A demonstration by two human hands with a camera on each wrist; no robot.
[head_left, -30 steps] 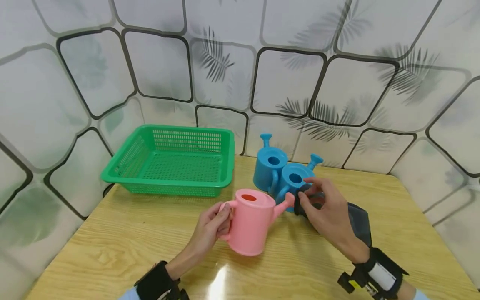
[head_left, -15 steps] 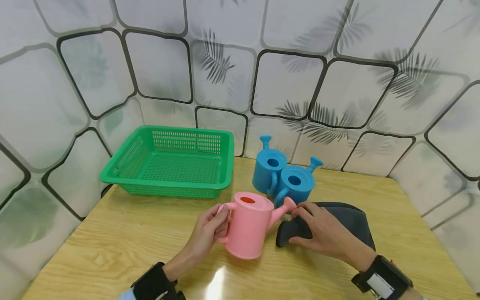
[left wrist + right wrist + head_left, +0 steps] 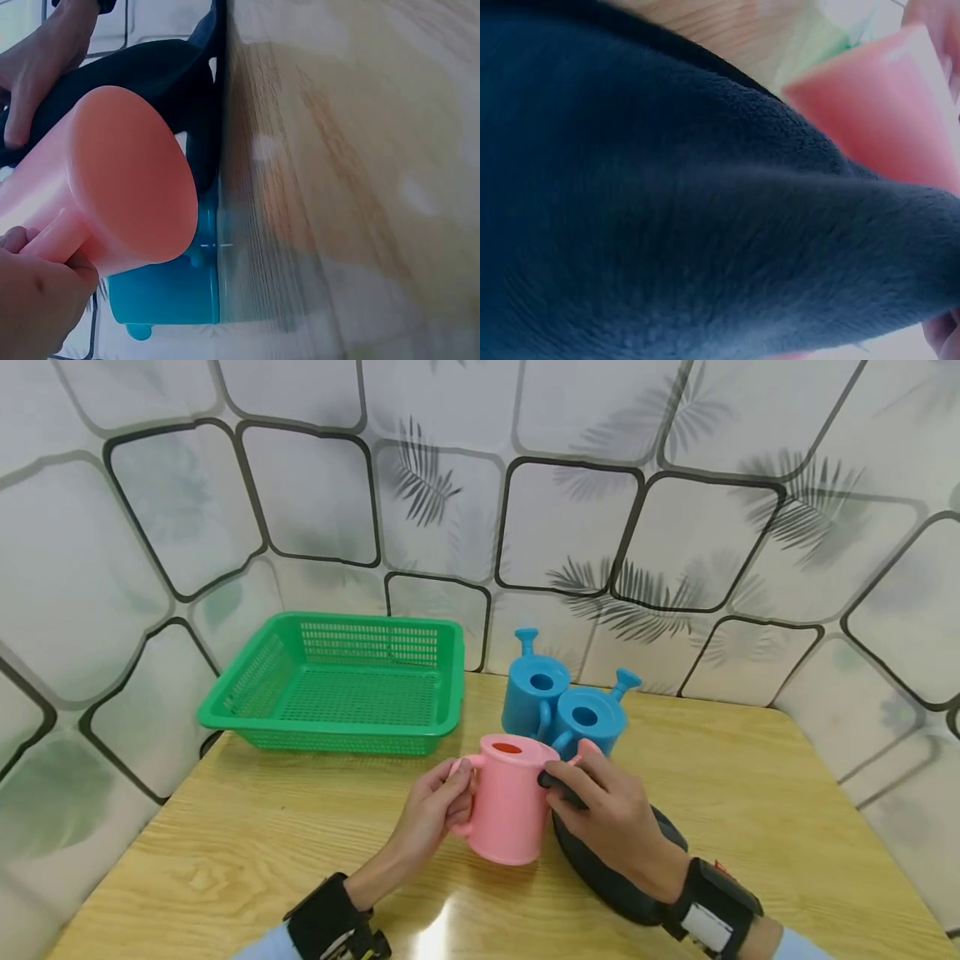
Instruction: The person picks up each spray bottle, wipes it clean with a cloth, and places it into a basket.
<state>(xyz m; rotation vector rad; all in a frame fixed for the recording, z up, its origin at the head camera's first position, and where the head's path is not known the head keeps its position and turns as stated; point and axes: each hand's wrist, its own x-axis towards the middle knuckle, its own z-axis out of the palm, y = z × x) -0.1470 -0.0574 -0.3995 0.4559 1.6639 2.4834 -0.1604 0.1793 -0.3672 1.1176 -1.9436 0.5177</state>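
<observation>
A pink watering can [image 3: 512,818] is held up over the table, tilted slightly. My left hand [image 3: 426,814] grips it by the handle. A dark grey cloth [image 3: 592,870] hangs from my right hand [image 3: 622,818], which pinches part of it against the can's spout side. The hand and cloth hide most of the spout. The can's smooth base faces the left wrist view, with the cloth [image 3: 142,71] beyond. Cloth [image 3: 705,210] with a fuzzy surface fills much of the right wrist view, next to the pink can [image 3: 889,112].
Two blue watering cans, one at the back [image 3: 519,703] and one nearer [image 3: 606,727], stand side by side behind the pink can. A green plastic basket [image 3: 330,727] sits at the back left. The patterned wall covering [image 3: 442,543] rises behind the wooden table [image 3: 247,843].
My right hand first let the cloth spread on the table, then lifted it and moved left onto the pink can. My left hand kept its grip, shifting slightly right with the can.
</observation>
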